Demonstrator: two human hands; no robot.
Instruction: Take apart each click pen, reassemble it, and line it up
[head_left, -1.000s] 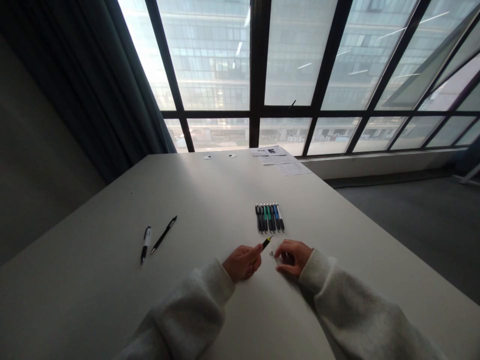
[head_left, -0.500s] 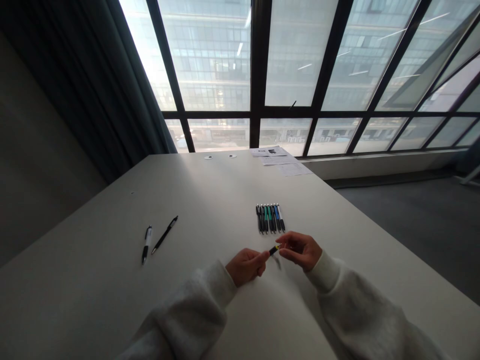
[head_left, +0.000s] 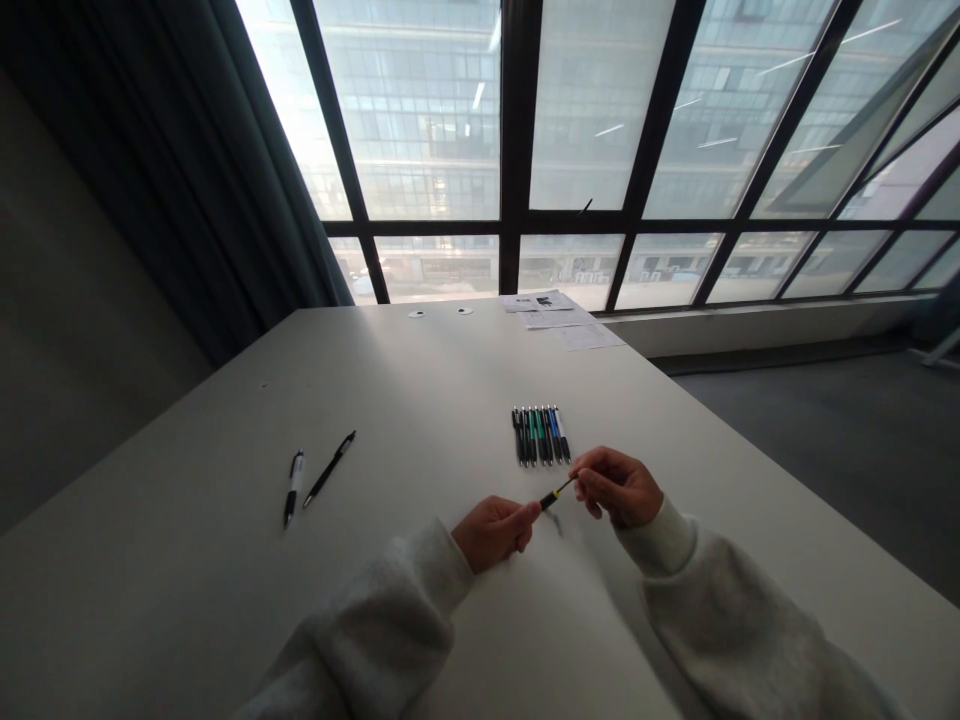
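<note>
My left hand (head_left: 495,532) is closed around a short black pen barrel (head_left: 550,499) with a yellow band near its open end. A thin dark ink refill (head_left: 567,484) sticks out of that end, up and to the right. Its far tip is pinched between the fingertips of my right hand (head_left: 616,488). Both hands are just above the white table. Beyond them lies a tight row of several click pens (head_left: 541,437), black, green, blue and white, side by side. How far the refill still reaches inside the barrel is hidden.
Off to the left on the table (head_left: 420,400) lie a white-and-black pen (head_left: 294,489) and a black pen (head_left: 330,468). Paper sheets (head_left: 559,322) lie at the far right corner, near two round cable covers (head_left: 465,311). Windows stand behind.
My right hand has moved right and slightly up, its fingers now closed on the refill. A length of refill now shows between barrel and fingertips. My left hand has hardly moved.
</note>
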